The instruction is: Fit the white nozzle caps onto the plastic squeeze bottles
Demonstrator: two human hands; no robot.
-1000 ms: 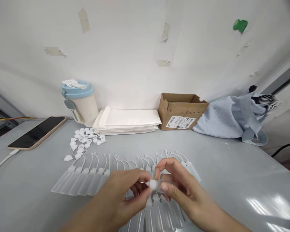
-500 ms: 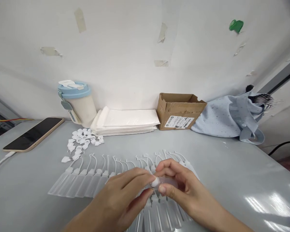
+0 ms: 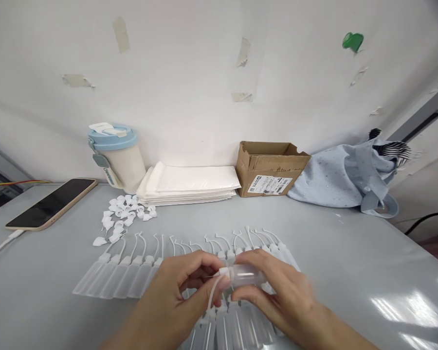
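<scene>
Head view: pinching bottle (image 3: 246, 276) by neck with left hand (image 3: 182, 294), cupping body with right hand (image 3: 286, 287), can't tell if clamped. Showing loose caps (image 3: 129, 221) at bottle's 10 o'clock.

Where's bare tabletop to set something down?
Free: grey tabletop right of the translucent plastic bottles, before the light-blue fabric bag; a narrower strip between bottles and brown cardboard box. Crowded: front centre, bottles around left hand and right hand; back left, small white plastic caps.
</scene>
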